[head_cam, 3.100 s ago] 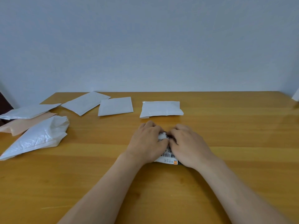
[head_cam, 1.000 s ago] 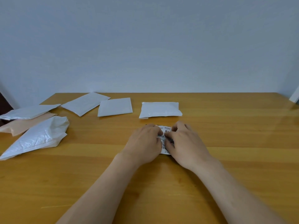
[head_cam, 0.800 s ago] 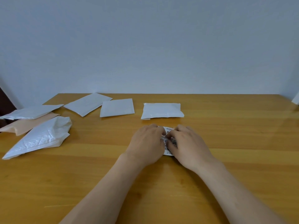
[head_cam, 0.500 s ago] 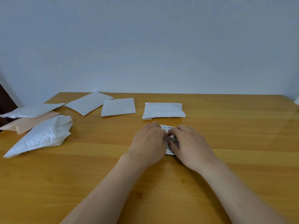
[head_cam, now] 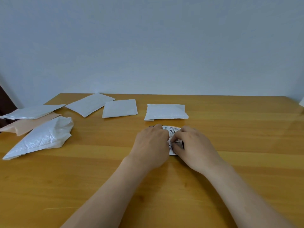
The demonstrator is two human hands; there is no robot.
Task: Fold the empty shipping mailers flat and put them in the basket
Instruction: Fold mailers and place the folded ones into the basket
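Observation:
A small folded mailer (head_cam: 173, 131) with a printed label lies on the wooden table (head_cam: 246, 129), mostly hidden under both hands. My left hand (head_cam: 151, 145) covers its left part with curled fingers. My right hand (head_cam: 196, 147) pinches its right part, thumb and fingertips meeting at the label. A folded white mailer (head_cam: 166, 111) lies just behind them. No basket is in view.
Several more mailers lie at the back left: two flat white ones (head_cam: 120, 108) (head_cam: 89, 104), a white one (head_cam: 32, 111) on a peach one (head_cam: 28, 124), and a crumpled white one (head_cam: 41, 137). A white object (head_cam: 301, 102) shows at the right edge.
The labelled mailer has become shorter: its barcode end near my wrists no longer shows. Both hands have shifted slightly away from me and stay on it.

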